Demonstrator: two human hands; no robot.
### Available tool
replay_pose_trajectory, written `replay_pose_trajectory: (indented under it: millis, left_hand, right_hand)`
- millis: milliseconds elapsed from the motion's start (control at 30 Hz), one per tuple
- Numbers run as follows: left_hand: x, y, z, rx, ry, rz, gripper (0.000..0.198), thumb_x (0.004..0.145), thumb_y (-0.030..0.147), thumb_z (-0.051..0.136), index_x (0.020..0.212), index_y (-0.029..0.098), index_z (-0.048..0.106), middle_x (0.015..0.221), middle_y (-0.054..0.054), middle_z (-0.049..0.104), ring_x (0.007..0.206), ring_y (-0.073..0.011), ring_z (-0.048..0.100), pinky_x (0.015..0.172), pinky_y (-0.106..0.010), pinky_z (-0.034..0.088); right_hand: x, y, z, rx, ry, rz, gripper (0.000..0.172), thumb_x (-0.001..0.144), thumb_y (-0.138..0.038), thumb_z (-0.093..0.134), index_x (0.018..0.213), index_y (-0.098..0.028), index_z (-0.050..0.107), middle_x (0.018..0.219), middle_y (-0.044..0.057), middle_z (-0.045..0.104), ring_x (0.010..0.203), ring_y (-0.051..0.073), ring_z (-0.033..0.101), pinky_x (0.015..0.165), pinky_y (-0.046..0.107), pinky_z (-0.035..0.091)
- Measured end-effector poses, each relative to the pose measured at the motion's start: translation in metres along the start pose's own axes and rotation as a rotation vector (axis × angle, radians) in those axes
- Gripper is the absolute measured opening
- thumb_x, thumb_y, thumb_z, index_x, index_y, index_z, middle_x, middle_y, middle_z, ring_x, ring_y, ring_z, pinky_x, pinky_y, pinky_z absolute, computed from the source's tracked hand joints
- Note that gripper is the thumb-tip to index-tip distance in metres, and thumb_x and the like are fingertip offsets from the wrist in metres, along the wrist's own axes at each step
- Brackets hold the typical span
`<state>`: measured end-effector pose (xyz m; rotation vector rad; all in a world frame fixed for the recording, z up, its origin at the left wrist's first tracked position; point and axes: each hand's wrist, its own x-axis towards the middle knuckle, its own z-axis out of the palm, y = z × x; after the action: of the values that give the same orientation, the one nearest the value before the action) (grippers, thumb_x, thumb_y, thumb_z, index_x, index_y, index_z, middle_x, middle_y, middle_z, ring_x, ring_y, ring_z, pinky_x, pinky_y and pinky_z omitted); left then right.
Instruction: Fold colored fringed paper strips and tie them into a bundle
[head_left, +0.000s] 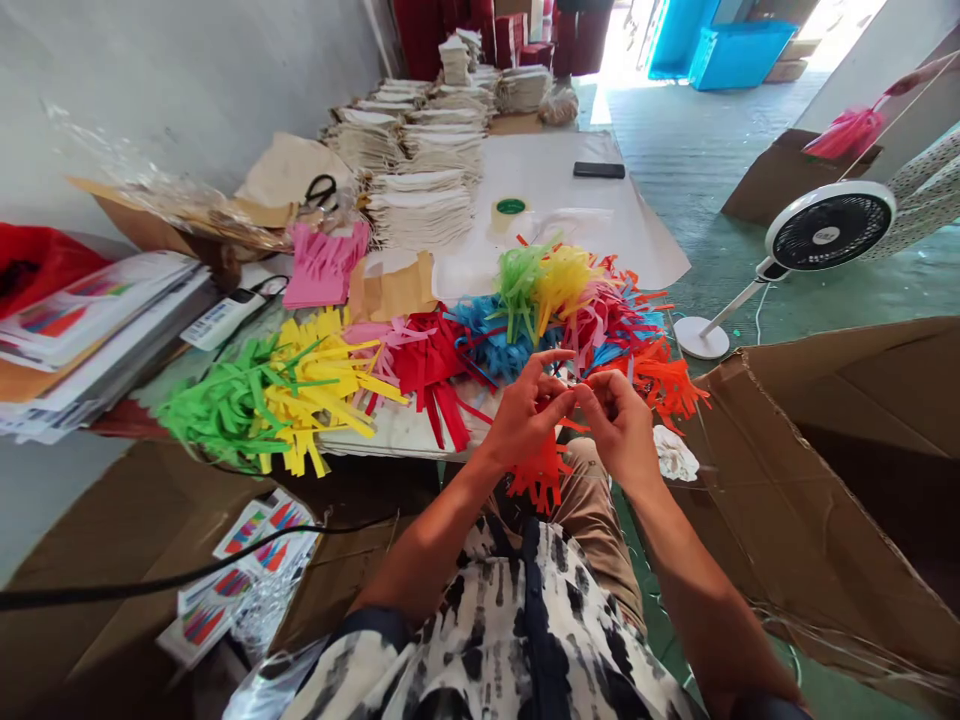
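Observation:
Just past the table's front edge, my left hand (531,410) and my right hand (613,415) meet, thumbs and forefingers pinched together. Between them they grip the top of an orange-red paper tassel (540,475), whose cut strips hang down over my lap. The exact spot under the fingertips is too small to make out. Behind my hands lies a heap of fringed tissue-paper tassels: green and yellow (562,285), blue (487,335) and orange (664,375). To the left are red tassels (431,365), yellow tassels (322,370) and green tassels (232,395).
Stacks of off-white bundles (420,205), a tape roll (511,207), a phone (598,170), scissors (321,190) and pink fringed paper (324,262) lie on the table. A fan (829,230) and a large cardboard box (795,520) stand to the right. Another person's hand (922,75) holds a pink tassel.

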<state>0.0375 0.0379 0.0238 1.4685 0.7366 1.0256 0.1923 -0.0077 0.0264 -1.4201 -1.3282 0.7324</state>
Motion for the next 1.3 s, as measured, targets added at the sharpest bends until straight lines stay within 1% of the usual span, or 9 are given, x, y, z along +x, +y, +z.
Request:
replay_pose_trajectory:
  millis: [200,400,500,600,733,867,1000,1133,1300]
  left_hand:
    - [0.0,0.003,-0.001,-0.028,-0.075,-0.06,0.055,0.092,0.05,0.076,0.137,0.021,0.062,0.096,-0.003,0.075,0.087,-0.0153,0.072,0.076,-0.023,0.053]
    - [0.004,0.001,0.004,0.051,0.067,-0.054,0.03,0.092,0.048,0.075,0.092,0.018,0.069,0.091,-0.003,0.077,0.088,-0.0173,0.075,0.083,-0.027,0.057]
    - [0.001,0.001,0.01,0.295,0.163,0.047,0.023,0.1,0.043,0.066,0.098,0.021,0.069,0.085,0.0,0.076,0.081,-0.0139,0.073,0.075,-0.023,0.053]
    - [-0.001,-0.004,0.014,0.586,0.191,0.165,0.024,0.107,0.043,0.055,0.108,0.023,0.069,0.075,0.002,0.073,0.063,-0.0112,0.066,0.061,-0.022,0.042]
    - [0.007,-0.015,0.011,0.751,0.139,0.303,0.028,0.109,0.043,0.05,0.109,0.023,0.069,0.069,0.003,0.071,0.056,-0.0101,0.061,0.058,-0.024,0.035]
    - [0.03,-0.018,0.003,0.664,0.111,0.213,0.025,0.109,0.044,0.052,0.114,0.023,0.066,0.068,0.006,0.067,0.053,-0.009,0.056,0.058,-0.022,0.038]
    - [0.053,-0.021,0.01,0.832,-0.115,0.228,0.02,0.108,0.032,0.054,0.108,0.024,0.072,0.106,-0.003,0.079,0.088,-0.0152,0.073,0.076,-0.024,0.049]
    - [0.067,-0.028,0.031,1.2,-0.143,0.089,0.025,0.105,0.027,0.055,0.125,0.02,0.068,0.115,-0.012,0.076,0.098,-0.0252,0.076,0.072,-0.029,0.049]
    - [0.072,-0.02,0.04,1.266,-0.138,0.043,0.037,0.096,0.012,0.059,0.133,0.016,0.064,0.108,-0.014,0.076,0.093,-0.0268,0.076,0.072,-0.031,0.049]
  right_hand:
    - [0.0,0.006,-0.006,0.19,0.02,0.034,0.03,0.095,-0.052,0.069,0.09,-0.022,0.067,0.066,-0.005,0.048,0.058,0.011,0.038,0.053,0.027,0.029]
    - [-0.008,0.011,-0.004,0.118,0.075,0.0,0.027,0.097,-0.049,0.067,0.091,-0.023,0.067,0.065,-0.006,0.044,0.06,0.012,0.037,0.055,0.027,0.029]
    - [-0.01,0.015,-0.002,0.08,0.039,0.008,0.026,0.1,-0.049,0.064,0.099,-0.023,0.068,0.065,-0.006,0.046,0.058,0.012,0.038,0.055,0.027,0.03]
    - [-0.01,0.018,-0.001,0.105,-0.002,0.014,0.028,0.101,-0.049,0.062,0.111,-0.024,0.07,0.076,-0.003,0.059,0.062,0.012,0.048,0.058,0.027,0.036]
    - [-0.007,0.023,-0.003,0.101,0.075,-0.03,0.027,0.096,-0.048,0.07,0.089,-0.023,0.074,0.087,0.001,0.064,0.072,0.014,0.054,0.064,0.028,0.041]
    - [-0.004,0.031,-0.01,0.21,0.242,0.056,0.029,0.093,-0.051,0.074,0.09,-0.022,0.076,0.08,-0.001,0.061,0.06,0.011,0.043,0.055,0.027,0.033]
    - [0.003,0.033,-0.017,0.307,0.447,0.139,0.035,0.093,-0.056,0.072,0.098,-0.021,0.077,0.07,-0.003,0.055,0.054,0.009,0.034,0.049,0.025,0.025]
    - [0.016,0.034,-0.017,0.312,0.45,0.111,0.038,0.091,-0.056,0.073,0.102,-0.02,0.078,0.085,0.001,0.068,0.059,0.01,0.045,0.053,0.025,0.033]
    - [0.034,0.045,-0.017,0.158,0.35,0.073,0.041,0.092,-0.059,0.068,0.097,-0.019,0.078,0.086,0.004,0.073,0.074,0.016,0.06,0.066,0.027,0.045]
